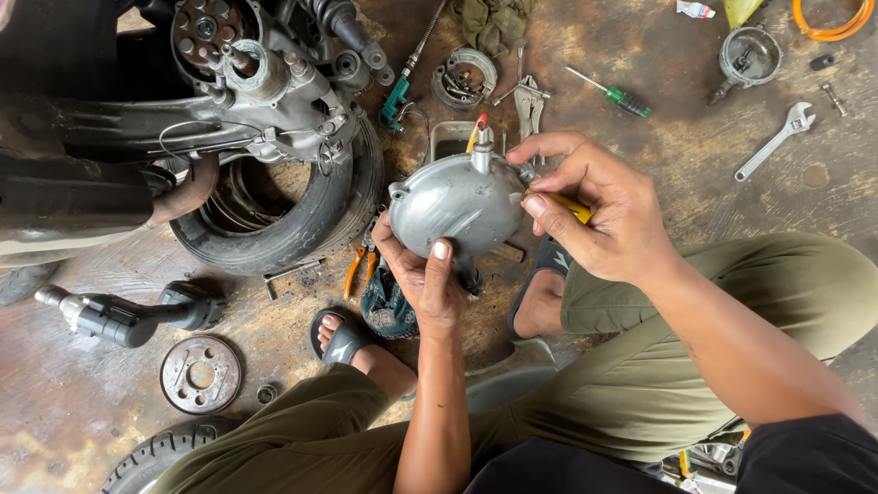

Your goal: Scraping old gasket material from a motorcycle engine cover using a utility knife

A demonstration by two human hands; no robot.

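Yellow tool [569, 205]: mostly hidden inside the right hand [599, 210]; its tip is covered by the silver cover [457, 206]. Cover underside is concealed by the left hand [422, 279]. Tray [450, 137] is largely blocked behind the cover. Tyre [151, 457] is cut by the bottom edge, orange hose [834, 27] by the top edge. Small ring [266, 394] is too small to identify.

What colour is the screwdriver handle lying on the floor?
Green, with a black tip; the screwdriver shows best in the head view.
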